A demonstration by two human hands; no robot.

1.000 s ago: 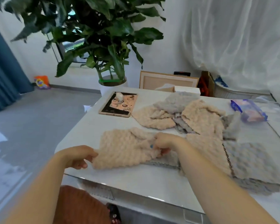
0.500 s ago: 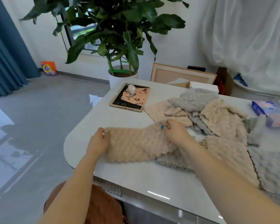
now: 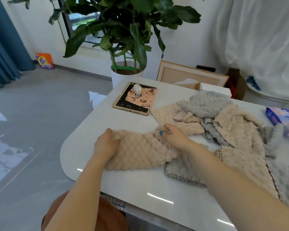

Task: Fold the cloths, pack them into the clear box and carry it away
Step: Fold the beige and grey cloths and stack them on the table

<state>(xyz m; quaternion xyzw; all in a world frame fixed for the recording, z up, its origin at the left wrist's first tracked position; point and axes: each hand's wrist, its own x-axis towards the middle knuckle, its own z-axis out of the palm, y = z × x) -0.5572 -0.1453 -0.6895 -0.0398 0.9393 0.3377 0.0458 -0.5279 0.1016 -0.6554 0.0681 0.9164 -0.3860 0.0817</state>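
A beige bubbly cloth [image 3: 140, 149] lies on the white table [image 3: 140, 185] in front of me. My left hand [image 3: 106, 144] grips its left edge with curled fingers. My right hand [image 3: 174, 136] pinches its upper right corner. Under its right end lies a grey cloth [image 3: 180, 170]. Behind is a loose heap of beige cloths [image 3: 237, 127] and grey cloths [image 3: 207, 104]. More beige and grey cloth [image 3: 250, 165] lies flat at the right, partly behind my right forearm. No clear box is in view.
A tablet [image 3: 135, 100] with a small white object on it lies at the table's far left. A blue and pink packet [image 3: 284, 119] sits at the right edge. A potted plant [image 3: 125, 39], a picture frame [image 3: 190, 75] and a white box [image 3: 213, 88] stand behind the table.
Both hands have moved away from me with the beige cloth, carrying its near edge over toward the far edge. The left hand went from the table's front edge onto the cloth's left edge.
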